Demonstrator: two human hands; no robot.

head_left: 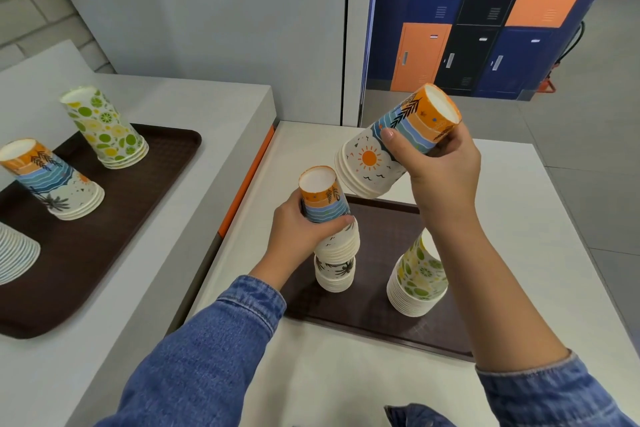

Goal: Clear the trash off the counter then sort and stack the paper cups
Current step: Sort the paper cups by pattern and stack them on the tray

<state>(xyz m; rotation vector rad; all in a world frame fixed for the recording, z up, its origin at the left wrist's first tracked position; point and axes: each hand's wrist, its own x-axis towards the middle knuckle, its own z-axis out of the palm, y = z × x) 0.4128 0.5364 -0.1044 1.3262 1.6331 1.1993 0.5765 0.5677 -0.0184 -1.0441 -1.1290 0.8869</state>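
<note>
On the near brown tray [367, 319] stands a tall upside-down stack of beach-print paper cups [334, 236]. My left hand [301, 229] grips its upper part. My right hand [443, 170] holds a short stack of beach-print cups [391, 146] tilted in the air, above and right of the tall stack, rims pointing down-left. A stack of citrus-print cups [417, 277] stands upside down on the same tray, partly hidden behind my right forearm.
On the raised counter to the left lies a second brown tray [138, 204] with a beach-print stack [52, 180], a citrus-print stack [104, 128] and white stacked rims [15, 253] at the frame edge. An orange strip [246, 184] edges the step. Lockers stand beyond.
</note>
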